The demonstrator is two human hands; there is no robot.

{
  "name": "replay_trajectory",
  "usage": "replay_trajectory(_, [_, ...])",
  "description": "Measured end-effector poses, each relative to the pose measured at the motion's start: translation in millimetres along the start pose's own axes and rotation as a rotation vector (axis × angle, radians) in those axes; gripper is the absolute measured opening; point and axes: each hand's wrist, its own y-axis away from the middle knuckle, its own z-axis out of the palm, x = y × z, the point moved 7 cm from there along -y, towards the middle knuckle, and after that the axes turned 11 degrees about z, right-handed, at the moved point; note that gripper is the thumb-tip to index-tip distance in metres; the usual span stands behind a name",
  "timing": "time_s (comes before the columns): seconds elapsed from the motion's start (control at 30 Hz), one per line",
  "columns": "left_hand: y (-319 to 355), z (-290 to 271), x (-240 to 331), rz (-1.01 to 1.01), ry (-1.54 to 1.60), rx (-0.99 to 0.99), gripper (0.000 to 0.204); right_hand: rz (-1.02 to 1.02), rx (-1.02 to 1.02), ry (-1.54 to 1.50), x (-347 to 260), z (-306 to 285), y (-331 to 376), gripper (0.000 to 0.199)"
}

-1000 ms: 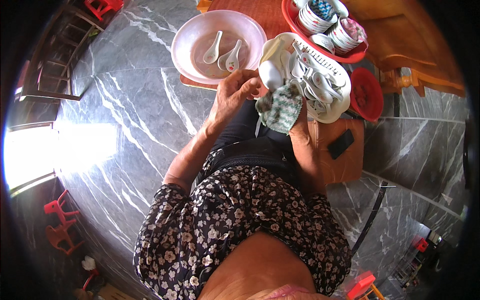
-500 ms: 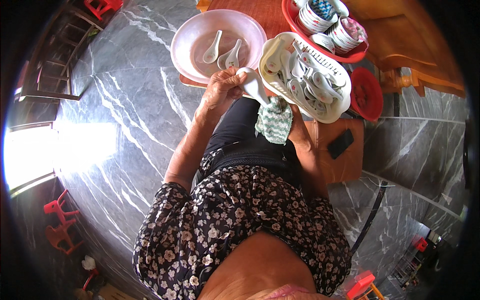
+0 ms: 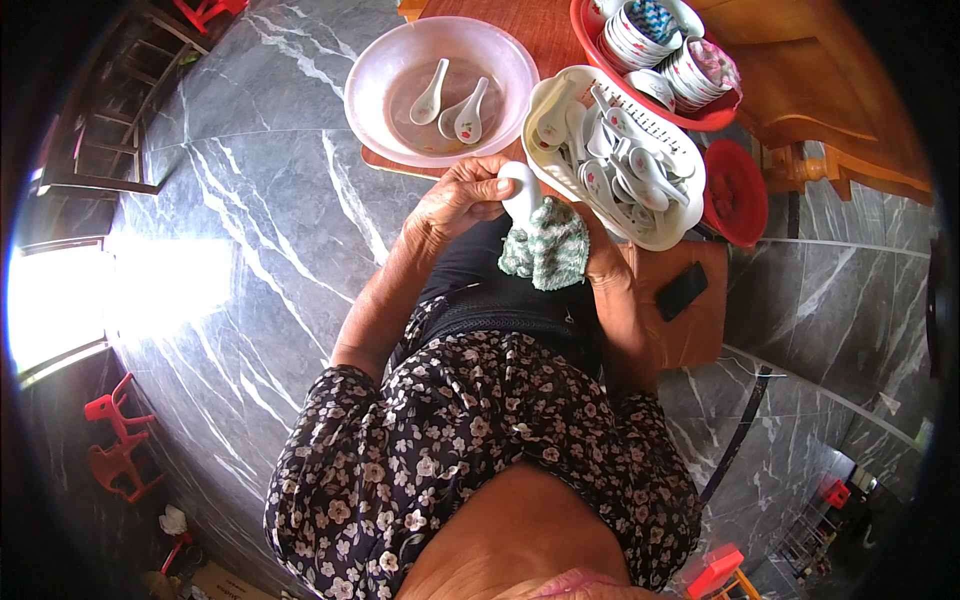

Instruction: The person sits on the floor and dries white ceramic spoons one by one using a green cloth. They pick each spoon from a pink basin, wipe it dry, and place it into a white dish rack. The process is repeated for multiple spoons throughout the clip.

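Pinched between the thumb and fingers of my left hand (image 3: 460,203) is a white soup spoon (image 3: 520,192). Its lower end disappears into a green-and-white striped cloth (image 3: 546,252). My right hand (image 3: 604,248) is closed on that cloth from the other side; its fingers are mostly covered. Just beyond my left hand stands a pale pink translucent basin (image 3: 365,120) with three spoons lying in it, one of them a flower-marked spoon (image 3: 468,118). Farther right, close to my right hand, a cream plastic basket (image 3: 545,160) is filled with several loose spoons (image 3: 625,165).
A red basin (image 3: 722,118) at the back right holds stacked bowls (image 3: 640,30) and cloths. Beside the basket is a smaller red basin (image 3: 737,195). A black phone (image 3: 681,291) lies on a brown padded seat (image 3: 690,340). A wooden table (image 3: 540,40) supports the pale basin.
My left hand has moved slightly right and down, pushing the spoon's end into the cloth. The cloth now wraps that end, which showed more openly before.
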Motion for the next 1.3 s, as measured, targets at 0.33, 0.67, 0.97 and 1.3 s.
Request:
replay_trajectory(0.33, [6, 22, 7, -0.018, -0.286, -0.044, 0.023, -0.083, 0.013, -0.144, -2, -6, -4, 0.031])
replay_trajectory(0.67, [7, 6, 1, 0.038, -0.173, 0.040, 0.020, -0.069, 0.197, 0.280, 16, -19, -14, 0.025])
replay_trajectory(0.97, [1, -20, 21, 0.156, 0.010, 0.135, 0.022, -0.015, -0.002, -0.087, 7, -2, -3, 0.027])
replay_trajectory(1.3, [2, -8, 15, 0.103, 0.027, 0.110, 0.022, -0.044, 0.073, -0.096, -1, -3, 6, 0.027])
